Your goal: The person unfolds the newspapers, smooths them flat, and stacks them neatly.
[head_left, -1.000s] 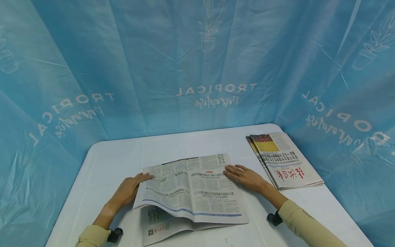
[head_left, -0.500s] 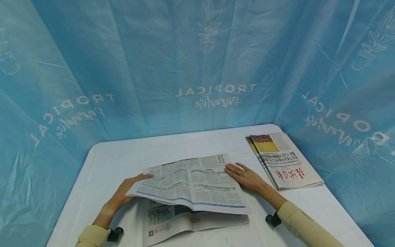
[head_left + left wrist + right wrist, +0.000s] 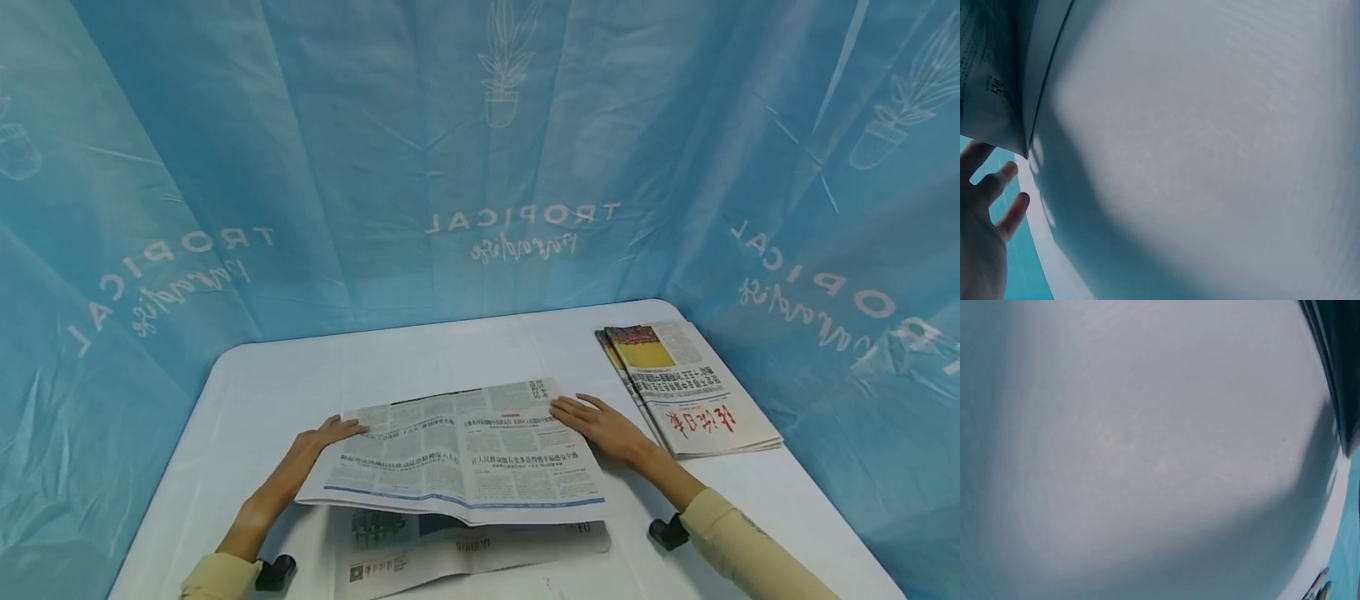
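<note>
A printed newspaper lies over the middle of the white table, its near edge raised and bowed over a lower page with a dark picture. My left hand holds its upper left edge, one digit laid over the print. In the left wrist view, other fingers of that hand spread out below the hanging paper corner. On the opposite side my right hand grips the upper right edge, its fingertips over the print. The right wrist view shows the dark paper corner, with that hand out of frame.
Several folded newspapers with red characters and a yellow picture are stacked at the back right of the white table. Blue printed curtains hang behind it and along both sides. A black wrist camera sits below the right cuff.
The newspaper's upper flap has spread out to the left and flattened; its lower left corner now reaches further left. The left hand has shifted slightly left, while the right hand stays nearly still.
</note>
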`<state>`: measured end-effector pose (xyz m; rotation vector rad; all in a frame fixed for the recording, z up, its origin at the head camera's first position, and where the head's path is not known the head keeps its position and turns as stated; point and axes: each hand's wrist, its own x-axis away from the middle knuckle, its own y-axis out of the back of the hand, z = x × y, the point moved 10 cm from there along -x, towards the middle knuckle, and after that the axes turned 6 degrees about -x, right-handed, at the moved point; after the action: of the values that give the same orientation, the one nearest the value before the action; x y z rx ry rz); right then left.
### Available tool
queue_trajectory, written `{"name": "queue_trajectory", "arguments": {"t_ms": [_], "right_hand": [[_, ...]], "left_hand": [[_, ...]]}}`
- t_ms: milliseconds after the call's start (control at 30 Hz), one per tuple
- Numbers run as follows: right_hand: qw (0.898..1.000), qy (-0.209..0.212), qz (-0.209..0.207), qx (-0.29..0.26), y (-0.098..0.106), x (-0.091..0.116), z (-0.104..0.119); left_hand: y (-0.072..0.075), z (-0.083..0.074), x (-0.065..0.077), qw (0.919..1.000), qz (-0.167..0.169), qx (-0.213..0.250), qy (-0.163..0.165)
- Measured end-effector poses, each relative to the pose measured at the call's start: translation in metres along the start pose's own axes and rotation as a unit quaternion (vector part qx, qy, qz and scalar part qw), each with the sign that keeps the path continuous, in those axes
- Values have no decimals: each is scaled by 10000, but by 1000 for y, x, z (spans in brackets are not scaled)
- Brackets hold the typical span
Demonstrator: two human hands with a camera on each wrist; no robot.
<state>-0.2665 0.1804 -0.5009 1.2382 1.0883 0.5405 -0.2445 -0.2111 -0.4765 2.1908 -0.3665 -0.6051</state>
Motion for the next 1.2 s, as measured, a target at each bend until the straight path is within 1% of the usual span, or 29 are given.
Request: {"name": "queue_trajectory", "arguments": {"t_ms": [33, 100, 167, 200, 233, 267, 367, 400, 467, 600, 700, 800, 967, 1033, 1100, 1200], "right_hand": [[9999, 31, -111, -116, 3, 0, 0], [9988, 94, -336, -348, 9, -1, 0], [9969, 96, -507, -598, 14, -1, -1], [9958, 91, -582, -704, 16, -2, -2], [9944, 88, -664, -819, 19, -2, -3], [9932, 74, -748, -885, 21, -3, -4], [9891, -108, -1013, -1065, 29, -7, -9], [9878, -226, -1102, -1076, 32, -8, -11], [9837, -546, -1226, -1193, 36, -9, -17], [9689, -1244, -1405, -1611, 41, -9, -31], [9591, -1608, -1480, -1797, 44, -11, -38], [9524, -1812, -1581, -1874, 49, -12, -42], [9380, -2029, -1843, -2122, 56, -15, -52], [9354, -2158, -1827, -2121, 54, -16, -56], [9333, -2336, -1719, -2119, 49, -17, -60], [9251, -2650, -1524, -2253, 38, -16, -64]], "left_hand": [[3, -3, -1, 9996, -46, 197, -199], [7, -5, -2, 9983, -164, 311, -460], [12, -6, -3, 9968, -348, 164, -695], [13, -3, -3, 9968, -426, 74, -674], [15, 0, -3, 9970, -520, -106, -559], [17, 4, -4, 9973, -566, -315, -357], [21, 13, -3, 9951, -693, -702, 48], [23, 14, -2, 9937, -745, -824, 164], [29, 15, -2, 9904, -891, -1019, 274], [35, 17, -4, 9900, -1016, -889, 410], [37, 19, -7, 9903, -1021, -793, 507], [38, 19, -10, 9908, -1032, -607, 624], [41, 18, -19, 9915, -1071, -182, 712], [40, 20, -21, 9907, -1079, -109, 824], [37, 25, -23, 9894, -1048, -90, 997], [31, 32, -24, 9869, -1030, -70, 1241]]}}
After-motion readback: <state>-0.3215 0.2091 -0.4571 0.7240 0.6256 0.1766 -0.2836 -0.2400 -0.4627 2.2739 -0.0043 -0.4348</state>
